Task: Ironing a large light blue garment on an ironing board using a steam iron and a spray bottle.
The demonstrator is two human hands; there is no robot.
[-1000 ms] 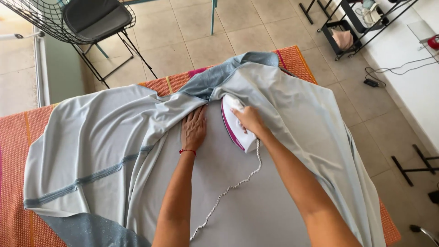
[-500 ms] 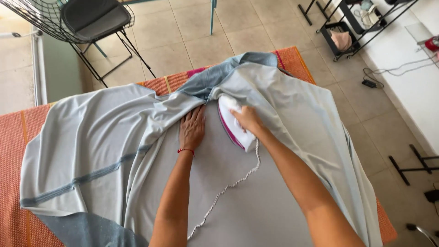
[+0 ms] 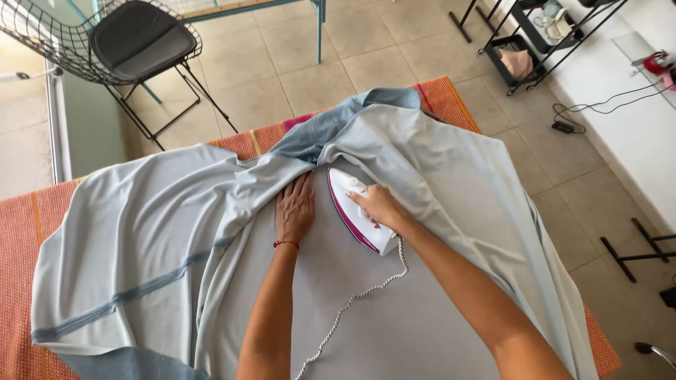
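Right hand closed around the handle of the iron, a white iron with a magenta edge. The iron sits flat on the pale grey-blue garment, spread over the surface. Its long axis runs diagonally: nose up and away from the person, toward the darker blue collar; heel toward the person, with the white cord trailing down across the cloth.

Left hand lies just left of the iron, open and flat, palm down, pinning the cloth; grips nothing. Thin red band on that wrist. Fingertips point at the collar too, close to a bunched fold left of the iron's nose. That fold and the collar seam stand right ahead of the iron.

Beyond the collar: orange striped mat under the garment, tiled floor, a black wire chair well apart.
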